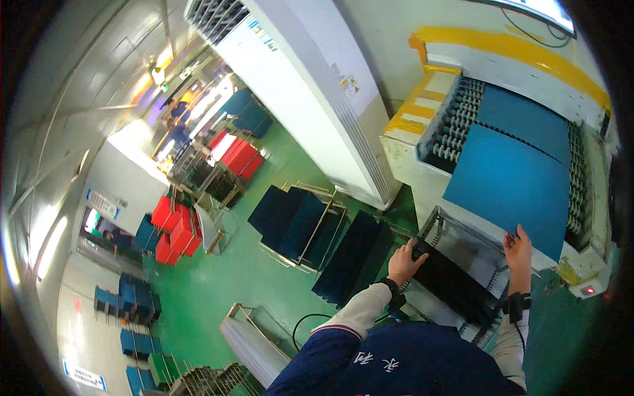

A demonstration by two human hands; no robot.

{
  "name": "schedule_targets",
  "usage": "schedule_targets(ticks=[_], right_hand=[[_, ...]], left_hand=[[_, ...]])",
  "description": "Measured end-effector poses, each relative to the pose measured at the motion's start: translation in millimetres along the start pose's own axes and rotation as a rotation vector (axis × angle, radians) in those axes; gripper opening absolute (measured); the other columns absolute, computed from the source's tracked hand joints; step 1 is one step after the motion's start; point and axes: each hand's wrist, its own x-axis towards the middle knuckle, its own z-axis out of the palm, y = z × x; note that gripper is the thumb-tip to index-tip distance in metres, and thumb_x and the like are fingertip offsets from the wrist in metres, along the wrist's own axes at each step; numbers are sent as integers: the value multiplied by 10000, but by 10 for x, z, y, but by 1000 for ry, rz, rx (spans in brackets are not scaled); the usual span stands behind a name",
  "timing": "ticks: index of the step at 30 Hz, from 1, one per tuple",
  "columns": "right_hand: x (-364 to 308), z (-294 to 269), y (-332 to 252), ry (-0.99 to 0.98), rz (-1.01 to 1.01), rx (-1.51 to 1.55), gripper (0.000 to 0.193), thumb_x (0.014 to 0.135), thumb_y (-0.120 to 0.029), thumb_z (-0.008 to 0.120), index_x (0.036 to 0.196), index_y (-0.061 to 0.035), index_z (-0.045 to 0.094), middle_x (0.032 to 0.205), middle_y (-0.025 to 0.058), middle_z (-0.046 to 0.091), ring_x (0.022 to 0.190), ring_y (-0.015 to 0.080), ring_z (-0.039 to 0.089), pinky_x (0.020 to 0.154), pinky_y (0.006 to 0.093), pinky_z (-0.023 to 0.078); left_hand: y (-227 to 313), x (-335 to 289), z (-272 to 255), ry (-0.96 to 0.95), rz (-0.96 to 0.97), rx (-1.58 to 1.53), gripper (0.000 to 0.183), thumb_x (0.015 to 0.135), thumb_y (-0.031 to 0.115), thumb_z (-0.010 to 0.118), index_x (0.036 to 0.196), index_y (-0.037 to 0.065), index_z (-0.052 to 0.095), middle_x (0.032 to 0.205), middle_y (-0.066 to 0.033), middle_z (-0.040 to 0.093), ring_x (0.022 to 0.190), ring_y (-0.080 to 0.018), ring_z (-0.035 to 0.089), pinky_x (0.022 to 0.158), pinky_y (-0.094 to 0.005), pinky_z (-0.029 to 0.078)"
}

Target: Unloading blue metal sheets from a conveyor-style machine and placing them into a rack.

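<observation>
My left hand (403,263) rests at the near-left end of a row of dark upright panels (456,280), its thumb and fingers apart. The row stands in a metal rack (485,254) in front of me. At the front edge of a flat blue panel (512,188) is my right hand (518,252), its thumb and fingers closed on that edge. The blue panel lies on a roller conveyor (456,125), its front part jutting out over the rack. Behind it a second blue panel (528,119) lies on the rollers.
A tall white cabinet unit (297,86) stands left of the conveyor. On the green floor are racks of dark panels (290,224), more dark panels (353,257) and a pale trolley (254,343). Red bins (178,231) stand farther left; people (177,129) are in the background.
</observation>
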Motion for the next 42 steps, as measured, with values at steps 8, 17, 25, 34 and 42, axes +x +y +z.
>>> schedule_targets(ticks=[8, 17, 25, 34, 42], right_hand=[[146, -148, -42, 14, 40, -29, 305, 924, -261, 708, 1097, -49, 572, 989, 78, 595, 907, 196, 610, 753, 297, 530], [151, -69, -86, 17, 44, -2, 321, 922, -263, 713, 1022, -26, 521, 954, 110, 576, 898, 228, 636, 720, 311, 552], [172, -29, -101, -2, 7, -30, 328, 917, -270, 723, 1059, -34, 545, 969, 98, 583, 930, 221, 619, 747, 302, 538], [389, -171, -160, 1, 52, -32, 311, 919, -271, 717, 1065, -36, 575, 964, 87, 603, 925, 207, 625, 768, 300, 536], [524, -245, -261, 57, 65, -63, 359, 889, -356, 744, 1009, -48, 605, 893, 66, 627, 863, 176, 622, 719, 305, 523]], left_hand=[[40, -12, -44, -30, -20, -62, 777, 873, 575, 640, 1398, 34, 454, 1164, -187, 638, 1081, -368, 602, 923, -448, 492], [7, -19, -2, 12, -3, -51, 760, 869, 557, 654, 1391, 40, 462, 1166, -179, 638, 1073, -362, 603, 930, -441, 489], [16, -49, -31, 34, 7, -55, 721, 869, 527, 667, 1374, 54, 464, 1151, -172, 640, 1048, -361, 609, 906, -445, 496], [21, -60, -34, 68, 25, -54, 707, 864, 515, 676, 1368, 62, 470, 1091, -164, 643, 994, -365, 619, 870, -450, 504], [44, -47, -17, 96, 36, -30, 709, 862, 527, 672, 1359, 58, 482, 1067, -162, 645, 978, -356, 623, 853, -446, 509]])
